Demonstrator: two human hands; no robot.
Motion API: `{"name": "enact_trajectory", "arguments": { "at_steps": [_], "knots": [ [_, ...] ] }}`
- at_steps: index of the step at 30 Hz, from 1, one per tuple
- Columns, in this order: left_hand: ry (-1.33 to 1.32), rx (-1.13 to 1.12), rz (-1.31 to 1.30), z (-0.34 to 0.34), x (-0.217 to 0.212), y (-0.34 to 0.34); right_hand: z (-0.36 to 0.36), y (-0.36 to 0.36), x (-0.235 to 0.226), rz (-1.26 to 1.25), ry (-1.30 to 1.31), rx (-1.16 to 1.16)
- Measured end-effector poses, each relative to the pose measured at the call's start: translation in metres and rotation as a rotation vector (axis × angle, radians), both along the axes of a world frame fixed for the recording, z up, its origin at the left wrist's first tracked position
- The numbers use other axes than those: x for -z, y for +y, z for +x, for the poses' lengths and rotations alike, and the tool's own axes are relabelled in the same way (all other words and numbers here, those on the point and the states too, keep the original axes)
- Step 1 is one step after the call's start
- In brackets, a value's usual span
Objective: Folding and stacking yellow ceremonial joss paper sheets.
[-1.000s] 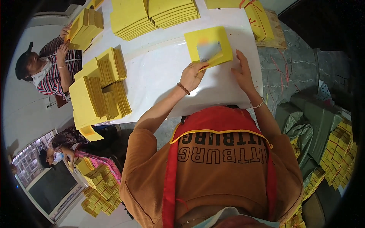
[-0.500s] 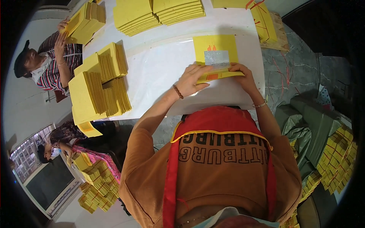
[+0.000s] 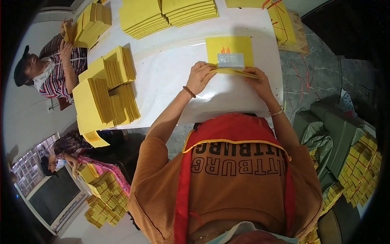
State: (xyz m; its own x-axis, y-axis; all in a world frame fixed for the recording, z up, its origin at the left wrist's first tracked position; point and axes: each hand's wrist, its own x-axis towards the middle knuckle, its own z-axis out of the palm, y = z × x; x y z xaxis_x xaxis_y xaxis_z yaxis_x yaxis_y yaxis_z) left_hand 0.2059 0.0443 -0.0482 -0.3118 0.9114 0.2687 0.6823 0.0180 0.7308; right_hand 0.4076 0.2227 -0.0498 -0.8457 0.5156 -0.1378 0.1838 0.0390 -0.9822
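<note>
In front of me on the white table, a yellow paper sheet (image 3: 246, 51) lies flat, with a silver rectangle (image 3: 230, 60) and orange marks on it. Its near edge is raised as a folded yellow flap (image 3: 235, 72). My left hand (image 3: 200, 78) pinches the flap's left end between thumb and fingers. At the right end, my right hand (image 3: 258, 80) grips it, fingers closed around the edge. Part of the silver rectangle is hidden behind the raised flap.
Stacks of folded yellow paper (image 3: 101, 95) stand at the table's left, more stacks (image 3: 162, 18) at its far edge. Two co-workers are on the left, one handling a yellow stack (image 3: 93, 24). Tied yellow bundles (image 3: 359, 171) lie at right beside a green covered block (image 3: 337, 130).
The near flap has tilted more upright, its orange patch no longer showing. My left hand has shifted slightly left and up; my right hand has lowered slightly.
</note>
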Motion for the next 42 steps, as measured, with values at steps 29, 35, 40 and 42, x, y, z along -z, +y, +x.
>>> {"name": "enact_trajectory", "arguments": {
  "at_steps": [29,35,40,42],
  "knots": [
    [0.237,-0.039,-0.033,0.01,0.004,0.003,-0.001,0.0,0.005,0.237,0.075,-0.025],
    [0.27,0.021,-0.064,0.009,-0.001,-0.002,0.002,0.001,0.001,0.335,0.03,-0.042],
    [0.182,0.019,-0.045,0.009,-0.004,-0.003,0.002,-0.008,-0.012,0.321,-0.083,-0.037],
    [0.16,0.034,-0.055,0.011,-0.007,-0.003,0.002,-0.004,-0.013,0.376,-0.085,-0.094]
  ]
}}
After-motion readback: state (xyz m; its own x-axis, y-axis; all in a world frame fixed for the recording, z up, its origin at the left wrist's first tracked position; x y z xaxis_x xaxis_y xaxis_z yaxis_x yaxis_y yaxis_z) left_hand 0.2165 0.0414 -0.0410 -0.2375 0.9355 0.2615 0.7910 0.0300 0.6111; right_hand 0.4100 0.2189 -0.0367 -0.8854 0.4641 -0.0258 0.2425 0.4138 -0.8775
